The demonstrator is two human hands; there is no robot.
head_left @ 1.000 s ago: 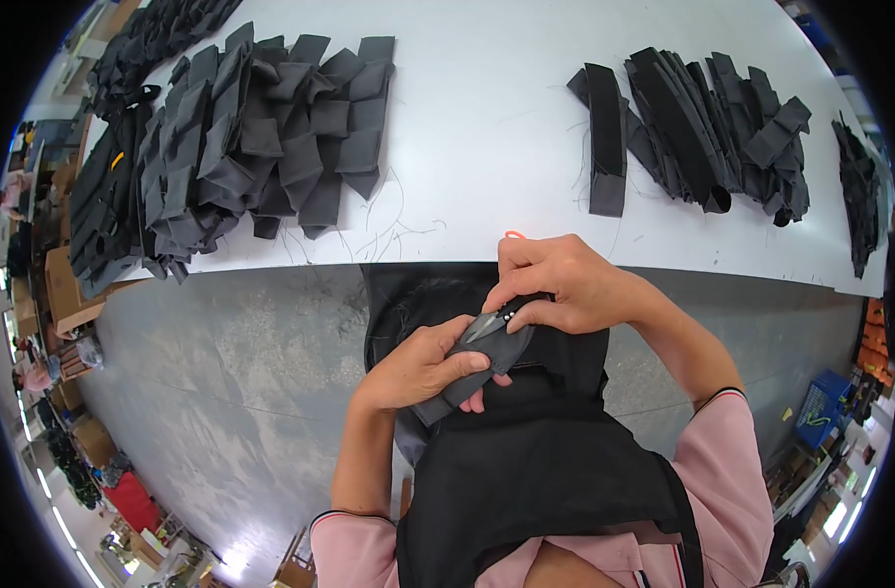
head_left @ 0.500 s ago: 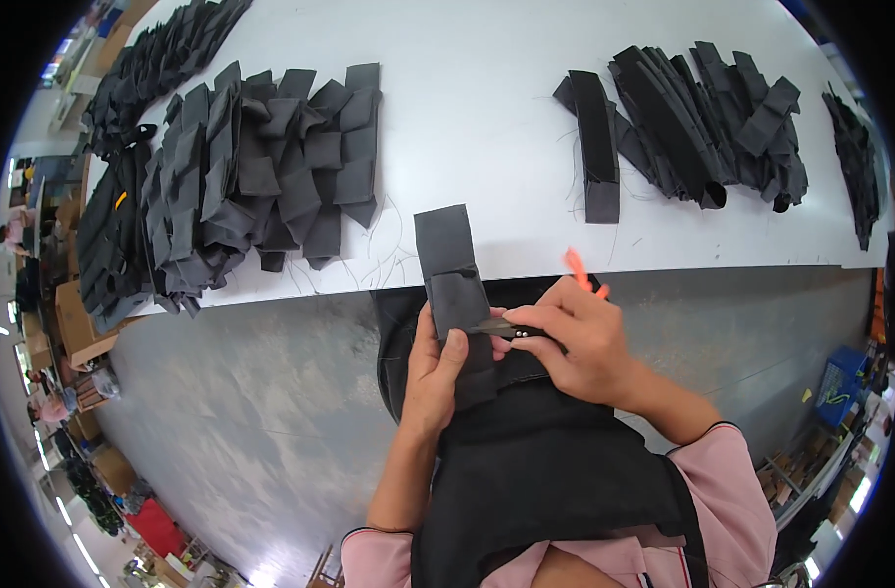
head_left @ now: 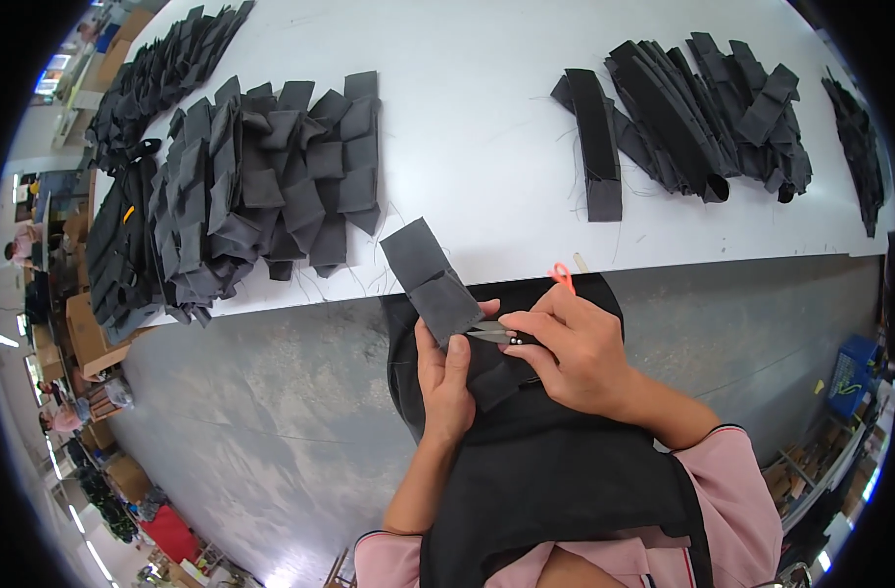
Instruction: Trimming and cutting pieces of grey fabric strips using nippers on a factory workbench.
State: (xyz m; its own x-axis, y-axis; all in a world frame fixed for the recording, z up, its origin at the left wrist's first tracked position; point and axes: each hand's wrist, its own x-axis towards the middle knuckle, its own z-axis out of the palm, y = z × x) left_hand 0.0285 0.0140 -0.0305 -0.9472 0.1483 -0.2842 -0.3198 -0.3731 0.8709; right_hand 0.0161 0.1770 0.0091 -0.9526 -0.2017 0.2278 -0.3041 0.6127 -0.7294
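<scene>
Left-hand room edge: a cardboard box [head_left: 93,331] and, lower down, something red [head_left: 171,534], both beyond the grey floor [head_left: 251,421].
Left pile: overlapping dark grey pieces [head_left: 281,181] lie layered on the white table [head_left: 467,118], loose threads near their lower edge.
Left hand [head_left: 447,387]: clamped on the fabric strip [head_left: 433,279], thumb on its face, fingers behind; a steady, flat grip like this should keep the edge from buckling.
Fabric strip: held before the table's front edge, tilted up to the left, a folded layer crossing it partway.
Blade tips: at or just beside the strip's right edge, close to the left thumb; contact cannot be told. Best to draw the thumb back and lay the blades along the edge, clear of the cloth's face.
Right hand [head_left: 582,341]: closed around small snips [head_left: 490,336], a coral loop [head_left: 562,276] showing above; short, light squeezes would suit.
Right pile: one separate strip [head_left: 594,137] beside a bunch of dark strips [head_left: 668,118].
Right-hand room edge: a blue crate [head_left: 847,377] on the floor side.
</scene>
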